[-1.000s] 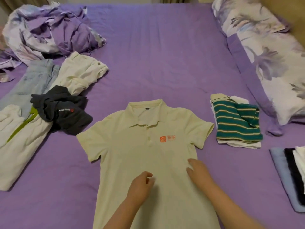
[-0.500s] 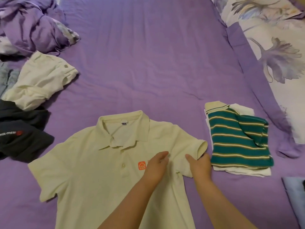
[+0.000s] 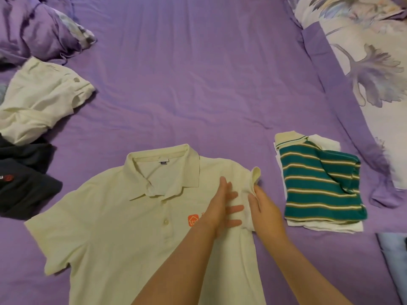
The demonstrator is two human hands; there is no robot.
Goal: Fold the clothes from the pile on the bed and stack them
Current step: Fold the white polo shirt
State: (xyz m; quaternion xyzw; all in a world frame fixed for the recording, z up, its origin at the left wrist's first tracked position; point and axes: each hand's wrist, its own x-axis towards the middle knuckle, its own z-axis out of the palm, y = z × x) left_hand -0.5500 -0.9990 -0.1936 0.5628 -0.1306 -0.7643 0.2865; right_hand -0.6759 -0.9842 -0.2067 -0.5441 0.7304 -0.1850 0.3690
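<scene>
Yellow polo shirt (image 3: 114, 227) lies flat near the bed's front edge. Left hand (image 3: 220, 205), fingers straight and spread, should press while right hand (image 3: 266, 208), pinching the sleeve, folds it inward neatly.

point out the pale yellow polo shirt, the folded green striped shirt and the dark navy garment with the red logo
pale yellow polo shirt (image 3: 114, 234), head view, on the chest left of the buttons
folded green striped shirt (image 3: 317, 183), head view, on its striped top face
dark navy garment (image 3: 26, 190), head view, on its upper fold
</scene>
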